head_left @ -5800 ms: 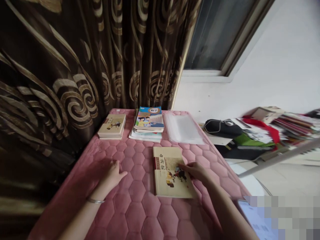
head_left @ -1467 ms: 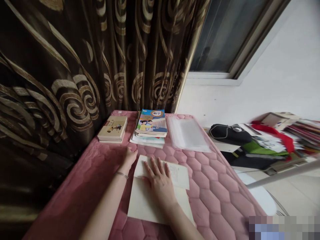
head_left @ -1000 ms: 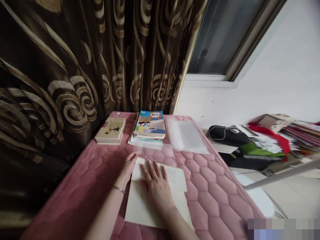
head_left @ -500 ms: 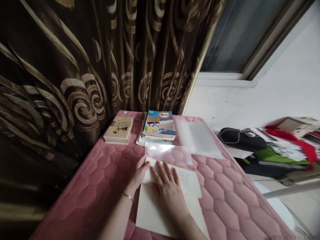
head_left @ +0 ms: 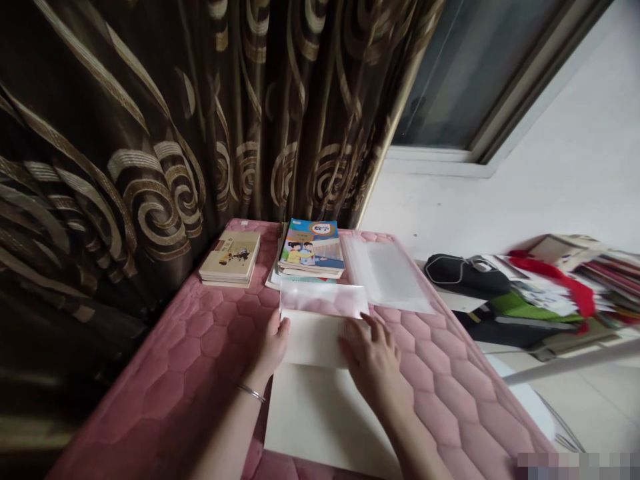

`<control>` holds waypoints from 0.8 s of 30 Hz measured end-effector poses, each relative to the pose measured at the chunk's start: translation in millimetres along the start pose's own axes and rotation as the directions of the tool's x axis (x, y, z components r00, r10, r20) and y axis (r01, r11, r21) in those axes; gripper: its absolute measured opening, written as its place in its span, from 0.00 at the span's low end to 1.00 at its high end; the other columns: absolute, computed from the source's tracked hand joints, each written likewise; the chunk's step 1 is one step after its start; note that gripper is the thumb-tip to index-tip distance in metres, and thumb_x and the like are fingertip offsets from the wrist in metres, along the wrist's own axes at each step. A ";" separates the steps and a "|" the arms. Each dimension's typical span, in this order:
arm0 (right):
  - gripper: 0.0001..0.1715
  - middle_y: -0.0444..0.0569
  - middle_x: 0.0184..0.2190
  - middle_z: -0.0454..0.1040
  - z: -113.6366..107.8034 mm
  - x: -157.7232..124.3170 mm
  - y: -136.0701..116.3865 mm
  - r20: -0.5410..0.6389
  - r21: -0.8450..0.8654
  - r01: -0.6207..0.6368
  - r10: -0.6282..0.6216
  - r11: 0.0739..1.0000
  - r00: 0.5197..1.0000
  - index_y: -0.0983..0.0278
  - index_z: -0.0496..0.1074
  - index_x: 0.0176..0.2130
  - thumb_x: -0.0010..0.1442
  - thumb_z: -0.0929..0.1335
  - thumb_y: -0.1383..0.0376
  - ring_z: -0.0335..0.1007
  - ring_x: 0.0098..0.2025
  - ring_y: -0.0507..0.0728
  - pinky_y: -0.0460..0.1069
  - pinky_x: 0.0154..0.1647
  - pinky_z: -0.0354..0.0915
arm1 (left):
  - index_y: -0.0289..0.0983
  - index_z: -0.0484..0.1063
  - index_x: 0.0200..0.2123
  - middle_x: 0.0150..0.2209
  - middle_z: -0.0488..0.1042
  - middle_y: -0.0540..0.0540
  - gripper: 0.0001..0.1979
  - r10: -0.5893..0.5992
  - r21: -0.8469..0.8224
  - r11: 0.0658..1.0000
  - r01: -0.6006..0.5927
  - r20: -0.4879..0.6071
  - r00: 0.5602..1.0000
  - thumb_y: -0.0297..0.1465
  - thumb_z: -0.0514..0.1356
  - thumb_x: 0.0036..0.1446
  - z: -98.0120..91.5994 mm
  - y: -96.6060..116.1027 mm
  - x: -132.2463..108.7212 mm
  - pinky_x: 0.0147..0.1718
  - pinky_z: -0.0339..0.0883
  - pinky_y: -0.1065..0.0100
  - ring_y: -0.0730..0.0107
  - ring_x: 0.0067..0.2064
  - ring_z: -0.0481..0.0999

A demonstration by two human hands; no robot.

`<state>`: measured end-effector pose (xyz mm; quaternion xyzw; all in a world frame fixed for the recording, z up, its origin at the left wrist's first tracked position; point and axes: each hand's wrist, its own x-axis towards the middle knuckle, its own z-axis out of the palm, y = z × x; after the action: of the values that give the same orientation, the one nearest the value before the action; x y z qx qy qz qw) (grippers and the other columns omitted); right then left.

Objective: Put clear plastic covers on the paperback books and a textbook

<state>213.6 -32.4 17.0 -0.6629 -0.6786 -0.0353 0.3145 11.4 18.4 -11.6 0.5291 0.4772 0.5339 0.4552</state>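
In front of me lies an open book (head_left: 325, 413) with pale, blank-looking pages. A clear plastic cover (head_left: 320, 300) sticks out beyond its far edge and catches the light. My left hand (head_left: 276, 340) is closed on the far left edge of the book and cover, thumb on top, other fingers mostly hidden. Over the right edge rests my right hand (head_left: 373, 353), its fingers apart and slightly bent, thumb side on the page. The far part of the book, a shorter pale flap (head_left: 315, 340), lies between both hands.
Beyond the book stand a stack of textbooks (head_left: 313, 250) with a blue top cover and, to its left, a stack of beige books (head_left: 233, 257). Clear plastic sheets (head_left: 393, 273) lie at the right. All rest on a pink quilted surface (head_left: 450, 413), near a dark curtain (head_left: 280, 120).
My right hand has moved from lying flat on the page to the book's right edge. A printed page that showed at the right is now out of sight. The view has shifted slightly.
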 end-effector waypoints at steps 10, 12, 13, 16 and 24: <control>0.31 0.53 0.45 0.74 9.3 5.7 38.6 0.275 0.585 -0.568 0.517 0.579 0.811 0.63 0.68 0.45 0.51 0.66 0.44 0.69 0.46 0.62 0.53 0.43 0.66 | 0.34 0.69 0.48 0.39 0.76 0.43 0.24 0.003 -0.014 1.000 -0.003 -0.008 1.000 0.47 0.55 0.57 3.0 0.2 -0.9 0.48 0.64 0.63 0.61 0.42 0.73; 0.27 0.50 0.37 0.74 10.9 4.2 37.2 0.254 0.595 -0.572 0.543 0.565 0.801 0.63 0.68 0.38 0.50 0.67 0.44 0.69 0.40 0.60 0.52 0.38 0.66 | 0.34 0.68 0.49 0.39 0.76 0.43 0.26 0.000 -0.015 1.000 0.000 -0.006 1.000 0.48 0.54 0.57 3.2 0.8 -1.3 0.46 0.65 0.64 0.62 0.41 0.73; 0.26 0.48 0.33 0.73 11.5 3.9 36.9 0.241 0.589 -0.577 0.558 0.566 0.794 0.62 0.66 0.35 0.50 0.67 0.43 0.68 0.36 0.59 0.51 0.35 0.65 | 0.34 0.68 0.49 0.38 0.76 0.44 0.26 -0.002 -0.008 1.000 0.002 -0.008 1.000 0.49 0.54 0.57 3.2 0.9 -1.5 0.45 0.65 0.64 0.63 0.40 0.73; 0.25 0.42 0.25 0.67 12.0 4.0 37.8 0.220 0.577 -0.583 0.579 0.572 0.785 0.61 0.63 0.30 0.48 0.68 0.43 0.64 0.30 0.55 0.49 0.29 0.62 | 0.35 0.69 0.48 0.35 0.74 0.46 0.25 0.006 0.014 1.000 -0.005 -0.013 1.000 0.49 0.53 0.58 2.8 1.1 -2.5 0.44 0.65 0.65 0.64 0.38 0.72; 0.25 0.40 0.24 0.64 10.1 1.4 40.1 0.264 0.634 -0.584 0.568 0.507 0.780 0.61 0.64 0.30 0.48 0.69 0.43 0.59 0.27 0.52 0.46 0.25 0.58 | 0.35 0.70 0.41 0.29 0.69 0.50 0.22 0.026 0.068 0.997 -0.023 -0.052 0.998 0.48 0.53 0.58 2.2 5.0 -6.8 0.37 0.64 0.68 0.68 0.33 0.68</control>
<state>246.9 -21.8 -5.1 -0.6847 -0.3857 0.3317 0.5219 13.9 11.1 -7.6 0.5357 0.5001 0.5369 0.4180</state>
